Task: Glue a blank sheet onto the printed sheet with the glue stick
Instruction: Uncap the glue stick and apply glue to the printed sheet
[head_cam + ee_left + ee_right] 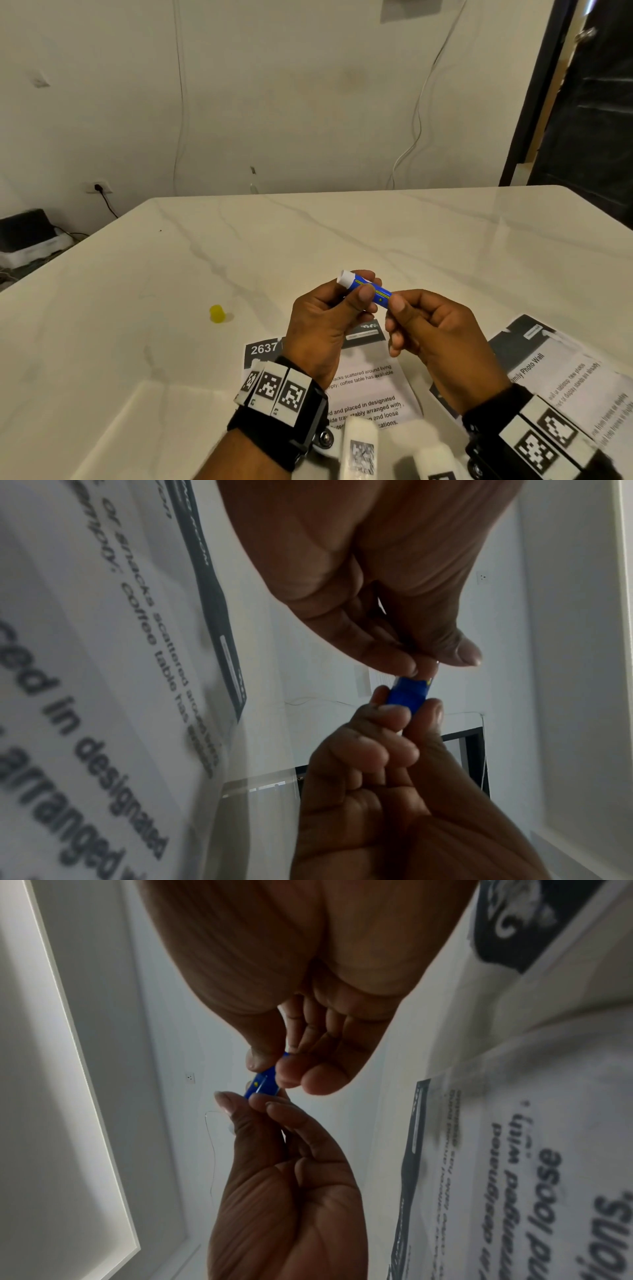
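Note:
A blue glue stick [371,290] is held above the table between both hands, its white glue tip [345,277] bare and pointing up-left. My left hand [359,291] grips the barrel with thumb and fingers. My right hand [394,305] pinches the lower end of the stick. The left wrist view shows the blue barrel [409,696] between the two hands, and so does the right wrist view [263,1085]. A printed sheet [373,387] with black text lies flat under the hands. What looks like a blank white sheet [154,428] lies at the near left.
A small yellow cap [216,313] stands on the marble table [308,233] to the left of the hands. A second printed sheet [565,377] lies at the right. A wall with hanging cables runs behind the table's far edge.

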{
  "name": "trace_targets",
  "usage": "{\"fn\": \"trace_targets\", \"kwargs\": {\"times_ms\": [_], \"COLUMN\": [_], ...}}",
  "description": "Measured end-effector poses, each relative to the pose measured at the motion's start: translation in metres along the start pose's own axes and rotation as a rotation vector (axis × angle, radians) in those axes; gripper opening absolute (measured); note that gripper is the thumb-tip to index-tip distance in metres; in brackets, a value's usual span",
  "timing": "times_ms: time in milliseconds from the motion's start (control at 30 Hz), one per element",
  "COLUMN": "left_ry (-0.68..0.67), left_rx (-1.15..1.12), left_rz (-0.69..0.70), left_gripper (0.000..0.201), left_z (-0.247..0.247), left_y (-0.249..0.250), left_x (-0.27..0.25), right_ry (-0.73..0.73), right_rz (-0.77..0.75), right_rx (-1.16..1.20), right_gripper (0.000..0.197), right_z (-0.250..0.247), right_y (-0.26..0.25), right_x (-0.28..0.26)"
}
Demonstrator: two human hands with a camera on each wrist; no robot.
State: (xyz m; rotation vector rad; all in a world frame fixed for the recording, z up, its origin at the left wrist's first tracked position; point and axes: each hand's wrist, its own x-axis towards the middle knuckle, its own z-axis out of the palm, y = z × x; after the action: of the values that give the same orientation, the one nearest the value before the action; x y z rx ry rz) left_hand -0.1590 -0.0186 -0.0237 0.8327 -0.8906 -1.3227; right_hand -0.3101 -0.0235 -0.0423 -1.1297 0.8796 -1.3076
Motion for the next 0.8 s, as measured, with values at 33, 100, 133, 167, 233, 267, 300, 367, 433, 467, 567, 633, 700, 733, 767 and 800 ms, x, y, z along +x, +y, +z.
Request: {"fn": "trace_targets", "kwargs": {"times_ms": [33, 100, 133, 167, 233, 267, 300, 367, 433, 467, 567, 633, 700, 733, 767, 800], "left_ry": [-0.001, -0.002, -0.001, -0.002, -0.001, -0.002, -0.001, -0.004, -0.011, -0.012, -0.013, -0.012, -0.014, -0.016, -0.019, -0.022], "left_rx": [-0.004, 0.010, 0.021, 0.033, 0.046, 0.043, 0.038, 0.031, 0.020, 0.012, 0.003, 0.022, 0.040, 0.041, 0.040, 0.038], "left_rz": [0.002, 0.012, 0.016, 0.018, 0.018, 0.017, 0.017, 0.016, 0.014, 0.011, 0.010, 0.020, 0.026, 0.026, 0.026, 0.026], "left_gripper": [0.021, 0.021, 0.022, 0.023, 0.025, 0.025, 0.024, 0.022, 0.022, 0.023, 0.025, 0.023, 0.024, 0.024, 0.024, 0.023], "left_z": [-0.0001, -0.0015, -0.0024, -0.0026, -0.0028, -0.0025, -0.0024, -0.0022, -0.0020, -0.0020, -0.0024, -0.0030, -0.0030, -0.0028, -0.0027, -0.0024], "left_y": [0.0003, 0.0003, 0.0004, 0.0006, 0.0006, 0.0006, 0.0008, 0.0003, 0.0007, 0.0013, 0.0016, 0.0014, 0.0014, 0.0015, 0.0013, 0.0013], "left_x": [-0.0002, -0.0002, -0.0001, 0.0000, -0.0002, -0.0004, -0.0004, -0.0003, -0.0006, -0.0007, -0.0006, -0.0002, -0.0004, -0.0005, -0.0006, -0.0007], "right_ry": [-0.006, -0.012, -0.009, -0.003, -0.002, -0.002, -0.001, 0.002, -0.013, -0.025, -0.043, -0.038, -0.032, -0.027, -0.021, -0.015], "right_rz": [0.007, 0.009, 0.002, -0.009, -0.031, -0.036, -0.040, -0.040, -0.028, -0.018, -0.012, -0.043, -0.068, -0.071, -0.069, -0.067], "right_rx": [-0.001, -0.001, 0.002, 0.009, 0.017, 0.015, 0.009, -0.006, -0.016, -0.019, 0.014, 0.033, 0.040, 0.040, 0.035, 0.028], "right_gripper": [0.035, 0.034, 0.033, 0.031, 0.031, 0.030, 0.030, 0.031, 0.040, 0.046, 0.054, 0.059, 0.063, 0.064, 0.064, 0.062], "right_z": [0.0001, 0.0009, 0.0011, 0.0008, 0.0009, 0.0009, 0.0010, 0.0003, -0.0008, -0.0008, -0.0002, 0.0006, 0.0009, 0.0012, 0.0014, 0.0016], "right_y": [-0.0005, -0.0010, -0.0010, -0.0010, -0.0009, -0.0006, -0.0002, 0.0002, 0.0009, 0.0007, 0.0011, 0.0015, 0.0023, 0.0023, 0.0023, 0.0015], "right_x": [-0.0004, -0.0008, -0.0009, -0.0006, -0.0002, -0.0001, 0.0000, 0.0001, 0.0002, 0.0003, 0.0009, 0.0021, 0.0028, 0.0029, 0.0027, 0.0021]}}
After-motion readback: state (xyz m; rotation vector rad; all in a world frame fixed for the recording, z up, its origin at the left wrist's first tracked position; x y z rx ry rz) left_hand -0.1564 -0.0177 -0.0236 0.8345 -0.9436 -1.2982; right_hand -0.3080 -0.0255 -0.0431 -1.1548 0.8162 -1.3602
